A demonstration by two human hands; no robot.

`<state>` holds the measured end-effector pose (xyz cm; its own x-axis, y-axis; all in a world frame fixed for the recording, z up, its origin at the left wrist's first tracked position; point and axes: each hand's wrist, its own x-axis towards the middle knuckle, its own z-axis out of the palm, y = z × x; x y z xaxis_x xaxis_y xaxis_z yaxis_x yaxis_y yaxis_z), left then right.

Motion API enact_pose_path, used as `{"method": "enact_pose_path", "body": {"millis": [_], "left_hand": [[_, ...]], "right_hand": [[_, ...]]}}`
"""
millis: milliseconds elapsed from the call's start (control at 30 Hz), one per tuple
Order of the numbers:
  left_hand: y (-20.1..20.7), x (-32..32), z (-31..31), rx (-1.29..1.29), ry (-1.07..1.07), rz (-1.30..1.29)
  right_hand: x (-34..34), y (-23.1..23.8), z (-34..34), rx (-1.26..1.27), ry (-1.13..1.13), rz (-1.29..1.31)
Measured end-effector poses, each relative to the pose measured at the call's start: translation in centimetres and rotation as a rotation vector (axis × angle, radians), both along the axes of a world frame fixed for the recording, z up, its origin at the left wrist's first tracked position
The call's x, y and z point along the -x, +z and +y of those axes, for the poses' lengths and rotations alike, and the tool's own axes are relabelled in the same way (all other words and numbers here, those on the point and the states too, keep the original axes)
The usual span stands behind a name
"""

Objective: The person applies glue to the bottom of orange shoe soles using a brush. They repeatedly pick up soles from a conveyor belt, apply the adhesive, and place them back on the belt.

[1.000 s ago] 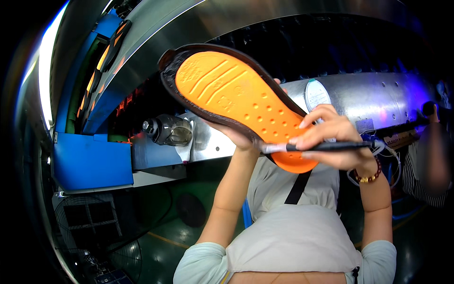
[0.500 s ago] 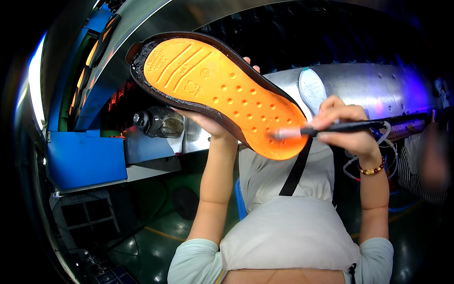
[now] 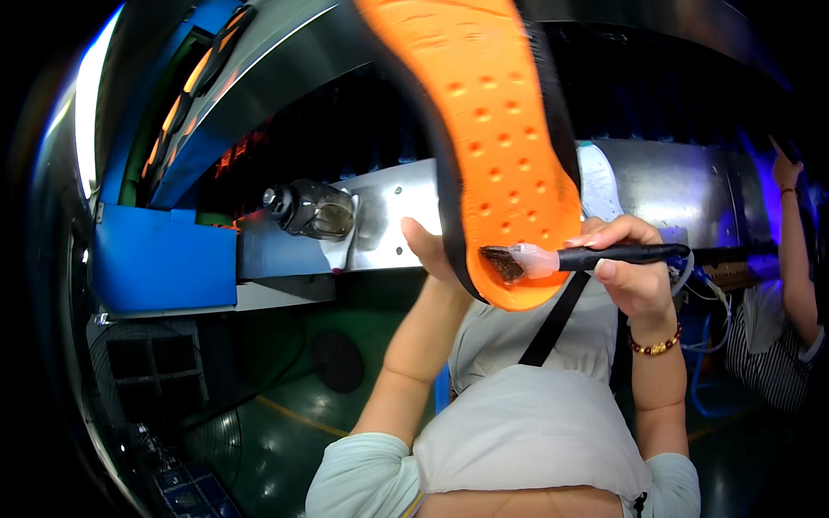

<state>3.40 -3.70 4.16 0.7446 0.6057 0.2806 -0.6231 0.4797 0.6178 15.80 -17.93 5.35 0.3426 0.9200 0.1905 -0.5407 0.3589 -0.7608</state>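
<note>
A shoe sole (image 3: 499, 203) with an orange face and a dark raised rim stands steeply before me, its upper end running out of the picture. My left hand (image 3: 430, 255) is closed on its near left edge; the thumb shows and the other fingers are hidden behind it. Between the fingers of my right hand (image 3: 641, 269) is a brush (image 3: 615, 255) with a black handle and a pale, translucent collar. Its dark bristles lie at the inner left rim of the sole's near end.
On the metal bench (image 3: 401, 213) a dark, clear-bodied bottle (image 3: 321, 212) lies beside a white cloth. A white sole-shaped piece (image 3: 598, 183) lies partly behind the orange sole. A blue cabinet (image 3: 164, 268) stands at left. Another person's arm (image 3: 796, 242) is at far right.
The sole has swung from slanting to nearly upright, its far end going up out of the picture. The brush has moved from the sole's near middle to its left rim.
</note>
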Motion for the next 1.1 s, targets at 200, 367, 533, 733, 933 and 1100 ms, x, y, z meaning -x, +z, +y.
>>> {"method": "enact_pose_path", "body": {"millis": [200, 367, 533, 733, 933, 1100], "left_hand": [[-1.5, 1.8, 3.1, 0.154, -0.426, -0.161], [1.4, 1.4, 2.9, 0.233, -0.522, 0.225], [2.5, 1.7, 3.1, 0.267, -0.625, 0.683], [3.3, 0.8, 3.5, 0.143, -0.804, 0.894], [4.3, 1.3, 3.4, 0.149, -0.764, 1.038], [4.3, 2.2, 3.9, 0.083, -0.792, 1.070]], "right_hand": [[-0.5, 2.4, -0.5, -0.063, 0.165, -0.688], [-1.6, 2.2, 0.1, -0.066, 0.142, -0.692], [-3.1, 3.5, -0.2, -0.120, 0.471, -0.907], [-3.8, 3.2, 0.8, -0.136, 0.507, -0.974], [-4.8, 5.2, 0.7, -0.164, 0.542, -1.015], [-4.9, 4.2, -0.7, -0.078, 0.554, -1.184]]}}
